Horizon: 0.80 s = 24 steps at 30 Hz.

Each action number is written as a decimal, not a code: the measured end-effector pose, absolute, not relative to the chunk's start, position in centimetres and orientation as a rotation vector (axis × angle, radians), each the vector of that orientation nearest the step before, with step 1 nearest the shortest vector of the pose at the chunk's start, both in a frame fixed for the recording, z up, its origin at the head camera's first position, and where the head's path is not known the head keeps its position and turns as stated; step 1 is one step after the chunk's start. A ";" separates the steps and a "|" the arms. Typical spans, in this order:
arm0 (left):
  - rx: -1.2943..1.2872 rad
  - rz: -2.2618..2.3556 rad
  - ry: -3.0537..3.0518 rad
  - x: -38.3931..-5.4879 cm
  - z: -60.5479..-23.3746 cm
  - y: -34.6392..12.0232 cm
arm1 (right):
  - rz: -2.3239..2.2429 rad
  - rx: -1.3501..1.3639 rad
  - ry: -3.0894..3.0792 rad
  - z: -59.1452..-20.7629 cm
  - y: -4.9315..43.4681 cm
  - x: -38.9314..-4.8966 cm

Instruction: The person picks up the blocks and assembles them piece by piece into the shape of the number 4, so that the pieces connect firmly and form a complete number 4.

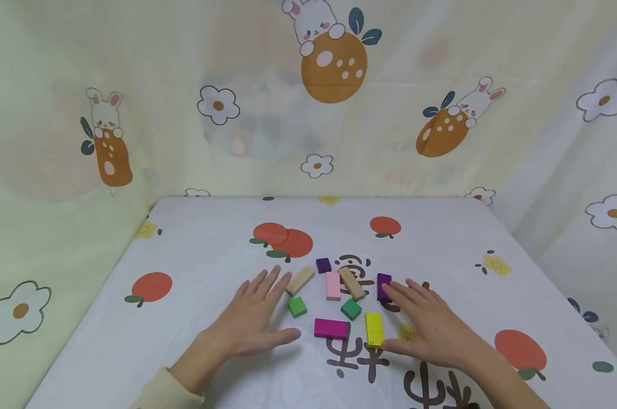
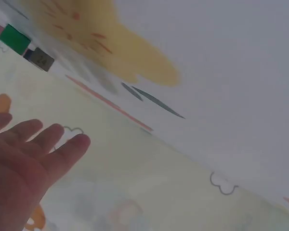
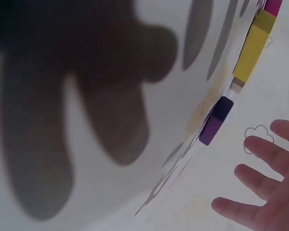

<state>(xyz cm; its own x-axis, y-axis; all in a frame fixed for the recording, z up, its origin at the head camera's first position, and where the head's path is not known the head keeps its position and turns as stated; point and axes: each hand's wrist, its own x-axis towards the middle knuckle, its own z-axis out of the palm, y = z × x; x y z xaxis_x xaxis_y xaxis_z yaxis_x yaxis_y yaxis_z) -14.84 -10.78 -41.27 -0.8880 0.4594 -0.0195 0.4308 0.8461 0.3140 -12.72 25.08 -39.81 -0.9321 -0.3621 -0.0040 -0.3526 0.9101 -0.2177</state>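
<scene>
My left hand (image 1: 257,318), fingers spread, is left of a group of small coloured blocks and holds nothing. Closest to it are a green block (image 1: 297,307) and a plain wooden block (image 1: 300,281). On the other side is my right hand (image 1: 428,324), also with outstretched fingers. Its fingertips overlap the purple block (image 1: 383,287) in the head view, and its thumb tip is beside the yellow block (image 1: 374,330). Between the hands lie a magenta block (image 1: 331,329), a pink block (image 1: 333,286), a teal block (image 1: 351,309), another wooden block (image 1: 351,283) and a dark purple block (image 1: 323,265).
A white cloth (image 1: 206,233) printed with fruit and dark lettering covers the table. Behind it hangs a pale curtain (image 1: 267,136) with rabbits and flowers, and similar cloth closes in the left and right sides.
</scene>
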 end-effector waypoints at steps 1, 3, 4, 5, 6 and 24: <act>0.707 0.464 2.921 -14.9 -41.3 -10.5 | -0.335 -0.575 3.018 -39.8 24.9 -12.8; 0.716 0.463 2.906 -14.9 -41.3 -10.0 | -0.347 -0.589 2.996 -39.8 24.6 -13.0; 0.726 0.458 2.898 -14.9 -41.3 -9.7 | -0.349 -0.599 2.987 -39.9 24.5 -13.1; 0.739 0.450 2.893 -14.9 -41.3 -9.5 | -0.350 -0.606 2.979 -39.9 24.4 -13.1; 0.754 0.443 2.885 -14.9 -41.3 -9.2 | -0.356 -0.615 2.971 -39.9 24.3 -13.2; 0.988 0.223 2.857 -14.3 -41.9 -5.9 | -0.349 -0.532 2.813 -40.7 22.0 -13.8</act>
